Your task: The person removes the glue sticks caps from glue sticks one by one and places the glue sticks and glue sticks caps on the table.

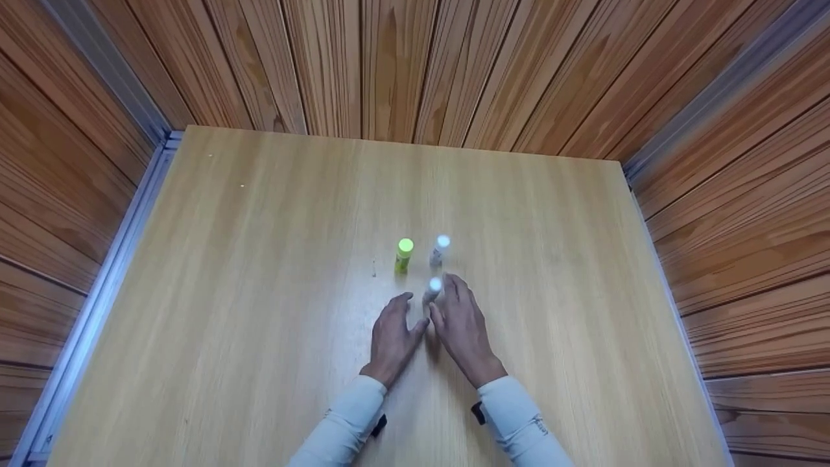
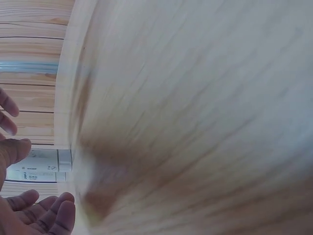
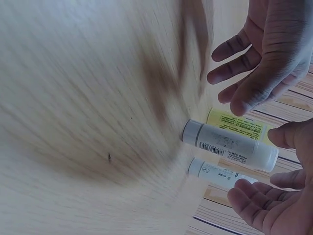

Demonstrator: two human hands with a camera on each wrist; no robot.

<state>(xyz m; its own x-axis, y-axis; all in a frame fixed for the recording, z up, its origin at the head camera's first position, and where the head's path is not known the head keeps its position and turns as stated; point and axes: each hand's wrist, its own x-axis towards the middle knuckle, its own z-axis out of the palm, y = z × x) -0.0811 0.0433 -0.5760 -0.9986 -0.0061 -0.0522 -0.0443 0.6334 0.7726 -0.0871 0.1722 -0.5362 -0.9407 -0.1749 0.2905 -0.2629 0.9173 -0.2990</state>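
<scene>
Three glue sticks stand upright on the table: a yellow-green glue stick [image 1: 403, 256] at the back left, a white glue stick [image 1: 439, 251] at the back right and a nearer white glue stick [image 1: 432, 290]. My left hand [image 1: 392, 334] is to the left of the nearer one, its fingers loosely bent and holding nothing. On the other side my right hand [image 1: 462, 321] lies close beside it, fingers extended forward. In the right wrist view, the nearer glue stick [image 3: 230, 146] stands between both hands, with gaps visible around it. The left wrist view shows white glue sticks partly behind my thumb.
The wooden table [image 1: 272, 292] has wood-plank walls [image 1: 389, 71] at its back and sides. A metal rail [image 1: 97, 305] runs along the left edge. Small specks lie on the tabletop at the back left.
</scene>
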